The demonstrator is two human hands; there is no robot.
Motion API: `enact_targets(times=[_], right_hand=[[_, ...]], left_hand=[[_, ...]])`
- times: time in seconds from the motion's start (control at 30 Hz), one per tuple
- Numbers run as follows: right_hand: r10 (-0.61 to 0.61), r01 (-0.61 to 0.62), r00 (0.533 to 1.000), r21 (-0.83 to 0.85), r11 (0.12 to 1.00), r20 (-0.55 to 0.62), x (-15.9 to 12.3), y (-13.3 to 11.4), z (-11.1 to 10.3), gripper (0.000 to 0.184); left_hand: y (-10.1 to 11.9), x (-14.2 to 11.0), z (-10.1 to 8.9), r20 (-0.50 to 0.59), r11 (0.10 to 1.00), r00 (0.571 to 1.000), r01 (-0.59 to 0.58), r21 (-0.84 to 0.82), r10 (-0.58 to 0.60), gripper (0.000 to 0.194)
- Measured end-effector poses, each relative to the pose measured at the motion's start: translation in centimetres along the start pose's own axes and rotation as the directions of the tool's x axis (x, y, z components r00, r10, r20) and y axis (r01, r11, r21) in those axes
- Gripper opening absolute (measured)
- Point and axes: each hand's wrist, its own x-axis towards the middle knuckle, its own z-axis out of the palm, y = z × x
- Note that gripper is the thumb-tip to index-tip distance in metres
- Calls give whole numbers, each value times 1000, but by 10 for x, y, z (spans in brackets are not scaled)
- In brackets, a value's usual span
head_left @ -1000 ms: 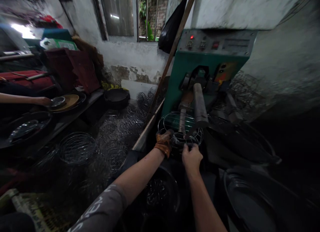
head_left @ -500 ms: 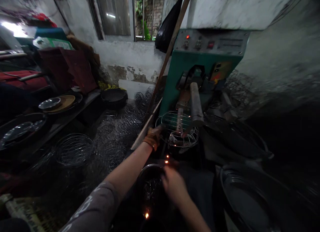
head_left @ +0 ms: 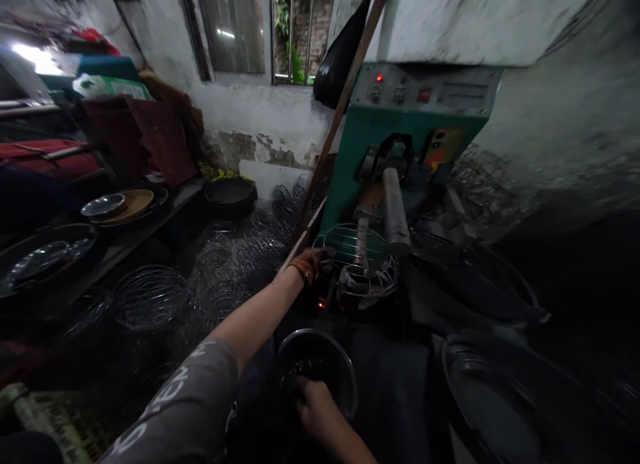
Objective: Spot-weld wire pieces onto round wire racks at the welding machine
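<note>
My left hand [head_left: 315, 265], in a brown-orange glove with dark fingertips, is closed on the left rim of a round wire basket [head_left: 367, 292]. The basket sits under the electrode arms [head_left: 363, 244] of a green spot welding machine [head_left: 345, 184], and the lower arm reaches inside it. My right hand [head_left: 317, 404] dips into a round metal bowl [head_left: 350, 377] in front of me. Its fingers are curled and dark at the tips, and what they hold is too dim to make out. Small shiny pieces [head_left: 305, 367] lie in the bowl. A red-orange spark [head_left: 321, 305] glows below the basket.
Heaps of wire frames [head_left: 235, 257] cover the floor at left, with a round wire grid [head_left: 151, 297] nearer me. Pans [head_left: 103, 205] rest on a bench. A large dark basin [head_left: 453, 411] stands at right. A wooden plank [head_left: 345, 94] leans beside the machine.
My right hand has moved down and left from beside the bowl's rim into the bowl. The bright sparks have mostly gone. My left hand stays on the wire basket.
</note>
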Motion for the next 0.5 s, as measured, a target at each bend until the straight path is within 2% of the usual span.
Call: enact_targets(times=[0.1,0.23,0.33,0.43,0.5], right_hand=[[28,-19,998,158,987,-60,-2,-5,-14,18],[28,-19,996,111,994,-81,-3,-11,-30,11],[83,-53,985,190,980,-153,3,-21,-52,16],[216,-92,931,385,918,-293,19,-34,-91,31],[273,-17,844,486,874,-462,34,-39,-118,39]], left_hand=[[-4,-13,4,-74,1000,997,18,11,-17,20],[-8,-34,5,-142,998,989,-46,-37,41,33],[-12,-48,3,-152,993,985,-94,-64,84,41],[-18,-57,1,-147,987,983,-127,-101,111,46],[-22,-60,1,-110,981,985,-145,-128,131,48]])
